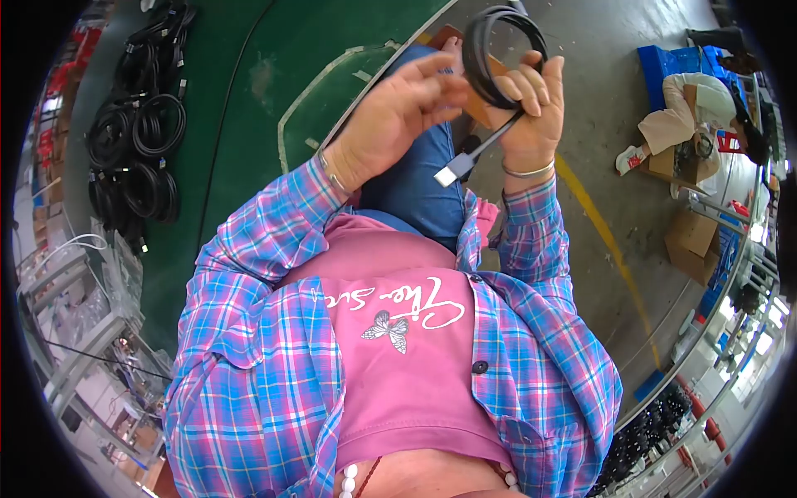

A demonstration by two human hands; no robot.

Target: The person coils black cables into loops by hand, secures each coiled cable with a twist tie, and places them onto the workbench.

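**Black cable coil [477, 54] held up off the green tabletop [249, 166]'s right edge**

The right hand [533, 112] clasps the smooth, rubbery-looking ring, probably keeping its loops bundled; a flat metal-tipped plug [455, 168] hangs free. The left hand [394, 116], loosely spread, is just beside; contact is unclear. Other coils [141, 191] lie along the tabletop's left.

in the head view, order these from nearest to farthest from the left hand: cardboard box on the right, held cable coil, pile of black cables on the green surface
Nearest to the left hand first:
1. Held cable coil: just to its right, in the right hand.
2. Pile of black cables: left, on the green surface.
3. Cardboard box: far right.
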